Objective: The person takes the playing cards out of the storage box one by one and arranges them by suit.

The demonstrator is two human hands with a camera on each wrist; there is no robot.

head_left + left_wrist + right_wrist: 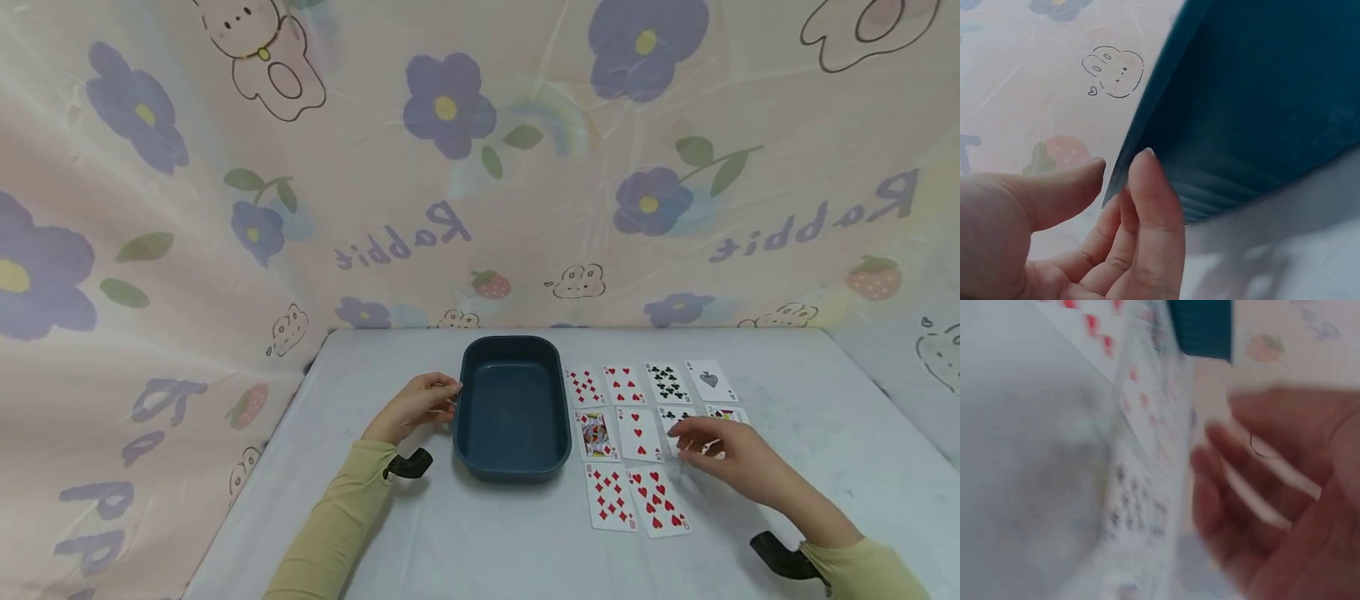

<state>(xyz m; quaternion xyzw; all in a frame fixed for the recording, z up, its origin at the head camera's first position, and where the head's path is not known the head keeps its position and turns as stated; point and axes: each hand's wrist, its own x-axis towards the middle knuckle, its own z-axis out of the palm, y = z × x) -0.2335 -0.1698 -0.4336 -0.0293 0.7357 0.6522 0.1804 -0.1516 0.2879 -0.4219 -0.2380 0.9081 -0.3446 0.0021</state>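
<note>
A dark blue rectangular tray (512, 478) stands on the table with nothing inside. Its left side is touched by my left hand (417, 407), whose fingers (1159, 219) lie against the outer wall while the thumb stays apart. To the right of the tray, playing cards lie face up in rows. My right hand (738, 458) hovers over them with loosely bent fingers and holds nothing. It partly covers a clubs card (672, 414) and a face card (731, 412). Near it are a three of hearts (639, 446), a nine of hearts (657, 502) and an ace of spades (712, 381).
A ten of diamonds (611, 497) lies in the front row. Other cards, such as a clubs card (667, 383) and a face card (596, 435), fill the rows behind. A white cloth (450, 542) covers the table. Behind it hangs a printed curtain (360, 167).
</note>
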